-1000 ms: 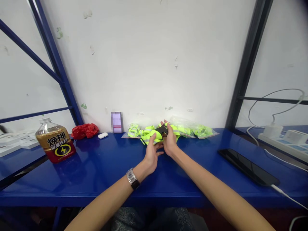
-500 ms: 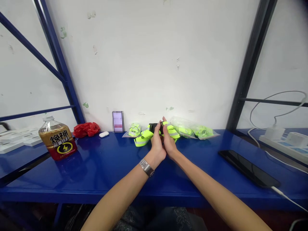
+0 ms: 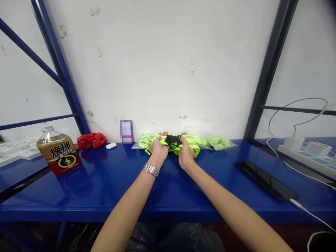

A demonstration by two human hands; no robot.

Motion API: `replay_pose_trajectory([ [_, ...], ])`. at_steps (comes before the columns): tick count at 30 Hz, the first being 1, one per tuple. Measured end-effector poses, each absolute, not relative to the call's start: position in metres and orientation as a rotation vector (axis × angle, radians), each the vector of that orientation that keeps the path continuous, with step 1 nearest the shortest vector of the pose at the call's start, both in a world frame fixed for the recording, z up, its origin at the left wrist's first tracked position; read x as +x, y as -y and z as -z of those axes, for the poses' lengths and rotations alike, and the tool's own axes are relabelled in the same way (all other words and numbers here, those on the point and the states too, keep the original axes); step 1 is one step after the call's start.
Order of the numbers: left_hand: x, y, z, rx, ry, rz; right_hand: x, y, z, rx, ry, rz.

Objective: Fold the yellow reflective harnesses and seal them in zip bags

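We log the tabletop (image 3: 110, 189) with its far edge along the wall (image 3: 168, 70). At left stands the drink bottle (image 3: 60, 150); behind it, to its right, lies the plastic bag (image 3: 91, 140), near the left post (image 3: 70, 87). Rightward along the back we find the earbud case (image 3: 111, 146), then the phone (image 3: 126, 132), upright by the wall. Between left hand (image 3: 159, 148) and right hand (image 3: 187, 152) we place the buckle (image 3: 173, 140), the webbing strap (image 3: 194, 147) extending to both sides. Bagged straps (image 3: 219, 141) lie by the wall beyond the right hand. The smartphone (image 3: 266, 179) lies at right, nearer us, its cable (image 3: 312, 212) leading off the near end. Past the tabletop's right edge: power strip (image 3: 309, 159), charger (image 3: 294, 143) in it.
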State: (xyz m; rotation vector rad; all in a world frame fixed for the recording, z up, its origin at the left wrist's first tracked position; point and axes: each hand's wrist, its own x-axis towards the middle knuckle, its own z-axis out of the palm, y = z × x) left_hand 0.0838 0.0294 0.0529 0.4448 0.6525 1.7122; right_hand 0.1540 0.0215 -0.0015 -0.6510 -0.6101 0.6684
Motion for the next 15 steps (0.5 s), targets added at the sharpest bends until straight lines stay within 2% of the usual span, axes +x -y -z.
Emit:
replay_pose_trajectory([
  [5, 0.076, -0.032, -0.038, 0.602, -0.772, -1.742, 0.165, -0.022, 0.000, -0.726, 0.649, -0.663],
  [8, 0.061, -0.032, -0.022, 0.991, -0.908, -1.730, 0.176, -0.020, 0.004, -0.783, 0.666, -0.719],
  [12, 0.033, -0.027, -0.004, 1.637, -1.065, -1.525, 0.184, -0.010, 0.009, -0.861, 0.848, -0.794],
  [15, 0.018, -0.022, 0.006, 2.078, -1.060, -1.249, 0.187, 0.001, 0.012, -1.036, 1.102, -0.703],
])
